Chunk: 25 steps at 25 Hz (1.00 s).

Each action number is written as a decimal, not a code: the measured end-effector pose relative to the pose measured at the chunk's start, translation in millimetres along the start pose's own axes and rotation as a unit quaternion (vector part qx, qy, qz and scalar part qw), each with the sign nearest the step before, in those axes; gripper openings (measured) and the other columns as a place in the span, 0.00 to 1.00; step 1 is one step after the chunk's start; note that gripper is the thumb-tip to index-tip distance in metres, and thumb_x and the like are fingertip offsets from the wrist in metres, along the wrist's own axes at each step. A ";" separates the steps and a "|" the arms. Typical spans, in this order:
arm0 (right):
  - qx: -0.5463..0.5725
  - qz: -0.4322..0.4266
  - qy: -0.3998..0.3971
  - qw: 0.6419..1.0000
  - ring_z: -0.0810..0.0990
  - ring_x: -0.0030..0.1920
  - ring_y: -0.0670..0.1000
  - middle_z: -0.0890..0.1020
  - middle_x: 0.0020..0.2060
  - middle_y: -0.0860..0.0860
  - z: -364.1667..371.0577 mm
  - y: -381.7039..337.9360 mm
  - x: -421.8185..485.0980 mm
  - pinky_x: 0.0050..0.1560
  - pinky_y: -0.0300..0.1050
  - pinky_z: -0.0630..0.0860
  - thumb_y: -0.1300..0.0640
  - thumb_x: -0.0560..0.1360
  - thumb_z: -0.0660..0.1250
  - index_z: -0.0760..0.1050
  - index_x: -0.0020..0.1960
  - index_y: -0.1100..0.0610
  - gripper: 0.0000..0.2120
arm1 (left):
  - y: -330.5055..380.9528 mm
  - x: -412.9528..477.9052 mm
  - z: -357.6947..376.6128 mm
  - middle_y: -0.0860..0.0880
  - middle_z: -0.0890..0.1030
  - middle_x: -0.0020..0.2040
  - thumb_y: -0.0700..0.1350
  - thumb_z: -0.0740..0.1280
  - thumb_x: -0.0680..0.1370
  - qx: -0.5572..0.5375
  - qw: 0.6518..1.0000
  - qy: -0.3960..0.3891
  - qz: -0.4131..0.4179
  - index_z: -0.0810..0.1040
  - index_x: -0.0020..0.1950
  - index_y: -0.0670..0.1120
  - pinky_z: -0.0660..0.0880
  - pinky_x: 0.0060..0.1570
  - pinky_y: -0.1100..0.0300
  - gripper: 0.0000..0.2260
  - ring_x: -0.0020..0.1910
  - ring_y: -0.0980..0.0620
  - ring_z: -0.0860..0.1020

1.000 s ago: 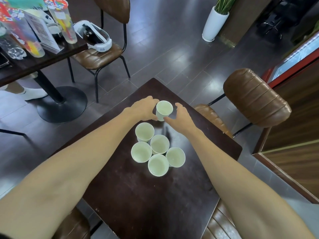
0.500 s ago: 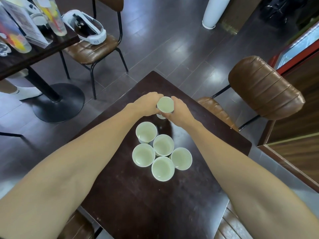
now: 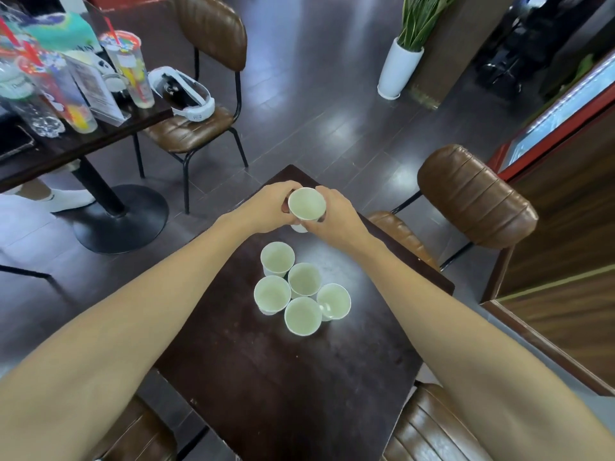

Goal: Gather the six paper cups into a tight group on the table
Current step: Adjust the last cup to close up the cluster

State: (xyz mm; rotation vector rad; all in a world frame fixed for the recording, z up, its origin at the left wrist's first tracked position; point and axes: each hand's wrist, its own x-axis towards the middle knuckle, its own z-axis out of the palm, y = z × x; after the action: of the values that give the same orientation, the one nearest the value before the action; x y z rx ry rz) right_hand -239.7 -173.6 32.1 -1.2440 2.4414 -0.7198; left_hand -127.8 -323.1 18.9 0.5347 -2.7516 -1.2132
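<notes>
While five cups sit bunched, one is apart:
Head view, lone cup: white paper cup upright at the far end of the dark wooden worktop; left hand and right hand each close a grip on its sides, likely for a steady carry
Cluster: five white paper cups touching rim to rim nearer the person; a gap separates them from the lone cup

The paper cups are white with pale green insides, the table is dark brown, the chairs have ribbed brown leather, and the planter is white.
</notes>
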 end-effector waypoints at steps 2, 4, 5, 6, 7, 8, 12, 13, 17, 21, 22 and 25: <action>0.010 -0.024 0.007 1.000 0.77 0.47 0.51 0.81 0.47 0.50 -6.9 -16.2 -20.9 0.42 0.46 0.75 0.44 0.68 0.76 0.74 0.53 0.54 0.21 | 15.2 -26.0 -12.4 0.52 0.81 0.58 0.45 0.77 0.72 0.002 1.000 0.002 0.003 0.75 0.67 0.50 0.79 0.56 0.53 0.25 0.53 0.51 0.81; 0.019 -0.045 0.005 0.999 0.76 0.44 0.51 0.80 0.44 0.49 -9.5 -32.5 -53.2 0.41 0.46 0.73 0.44 0.69 0.75 0.72 0.49 0.54 0.19 | 29.1 -62.1 -17.1 0.53 0.82 0.58 0.46 0.77 0.72 0.000 1.000 0.004 -0.001 0.76 0.67 0.50 0.79 0.56 0.53 0.24 0.54 0.51 0.81; 0.025 -0.050 0.004 0.998 0.75 0.42 0.50 0.79 0.43 0.49 -9.3 -40.3 -68.5 0.40 0.45 0.71 0.43 0.69 0.75 0.71 0.48 0.53 0.19 | 34.1 -78.7 -18.2 0.54 0.82 0.59 0.47 0.78 0.72 0.001 1.000 0.005 -0.007 0.76 0.67 0.51 0.79 0.56 0.55 0.25 0.55 0.51 0.81; 0.032 -0.051 0.006 0.998 0.74 0.42 0.49 0.79 0.42 0.48 -8.3 -47.3 -88.1 0.40 0.44 0.70 0.42 0.69 0.74 0.71 0.48 0.53 0.19 | 40.5 -97.5 -16.8 0.54 0.82 0.59 0.49 0.78 0.71 0.003 1.000 0.003 -0.014 0.76 0.67 0.52 0.78 0.53 0.58 0.25 0.56 0.53 0.81; 0.041 -0.050 0.006 0.998 0.74 0.43 0.49 0.79 0.43 0.49 -5.5 -53.3 -105.5 0.41 0.44 0.71 0.41 0.69 0.74 0.72 0.49 0.53 0.19 | 44.8 -115.7 -14.7 0.56 0.82 0.59 0.50 0.78 0.71 0.003 1.000 0.004 -0.023 0.76 0.67 0.53 0.76 0.50 0.63 0.25 0.55 0.55 0.80; 0.050 -0.048 0.000 0.998 0.75 0.46 0.50 0.80 0.45 0.50 -0.5 -58.4 -121.0 0.43 0.46 0.72 0.43 0.68 0.74 0.73 0.51 0.55 0.20 | 47.0 -134.2 -11.6 0.56 0.82 0.59 0.51 0.78 0.71 -0.004 0.999 0.007 -0.034 0.77 0.67 0.54 0.73 0.47 0.67 0.26 0.54 0.58 0.80; 0.054 -0.013 -0.019 0.998 0.77 0.56 0.54 0.79 0.57 0.53 21.1 -70.8 -172.5 0.56 0.52 0.76 0.52 0.69 0.77 0.74 0.62 0.56 0.25 | 52.3 -193.8 4.4 0.55 0.82 0.59 0.46 0.80 0.70 -0.055 0.997 0.005 -0.059 0.78 0.66 0.51 0.74 0.40 0.77 0.27 0.50 0.65 0.80; 0.056 -0.005 -0.019 0.998 0.76 0.57 0.54 0.78 0.59 0.53 27.0 -72.1 -183.3 0.58 0.51 0.75 0.52 0.69 0.77 0.74 0.65 0.55 0.27 | 52.2 -204.6 8.5 0.55 0.82 0.59 0.46 0.81 0.69 -0.067 0.996 0.000 -0.062 0.78 0.67 0.51 0.76 0.43 0.75 0.27 0.52 0.63 0.81; 0.078 -0.002 -0.014 0.997 0.78 0.55 0.54 0.78 0.56 0.53 51.4 -74.8 -218.7 0.55 0.52 0.77 0.54 0.69 0.77 0.75 0.65 0.55 0.26 | 43.0 -234.3 26.0 0.55 0.83 0.57 0.50 0.82 0.65 -0.092 0.992 -0.033 -0.080 0.78 0.65 0.54 0.81 0.56 0.55 0.30 0.52 0.55 0.84; 0.041 0.027 -0.027 0.998 0.76 0.58 0.54 0.77 0.59 0.54 77.1 -68.3 -238.8 0.56 0.50 0.76 0.48 0.70 0.77 0.73 0.68 0.57 0.30 | 22.1 -251.3 47.1 0.55 0.84 0.55 0.55 0.82 0.64 -0.110 0.989 -0.058 -0.085 0.77 0.65 0.56 0.82 0.52 0.59 0.32 0.50 0.55 0.84; 0.036 0.032 -0.030 0.998 0.76 0.58 0.53 0.76 0.61 0.53 85.5 -66.1 -242.8 0.55 0.48 0.75 0.48 0.71 0.76 0.71 0.70 0.57 0.31 | 15.6 -254.8 52.7 0.56 0.83 0.55 0.54 0.82 0.64 -0.115 0.988 -0.060 -0.084 0.77 0.66 0.56 0.81 0.51 0.60 0.31 0.50 0.54 0.84; 0.063 0.055 -0.017 0.996 0.75 0.55 0.52 0.75 0.59 0.53 110.7 -61.0 -250.2 0.53 0.47 0.76 0.53 0.71 0.76 0.71 0.68 0.55 0.27 | -1.6 -260.2 69.1 0.57 0.82 0.54 0.51 0.82 0.66 -0.128 0.986 -0.066 -0.081 0.76 0.68 0.55 0.78 0.48 0.64 0.31 0.49 0.55 0.83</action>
State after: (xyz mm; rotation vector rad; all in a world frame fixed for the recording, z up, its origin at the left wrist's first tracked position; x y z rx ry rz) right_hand -2.1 -32.3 -14.2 -1.0578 2.3755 -0.8010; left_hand 100.9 -184.8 -13.7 0.6830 -2.6380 -1.6650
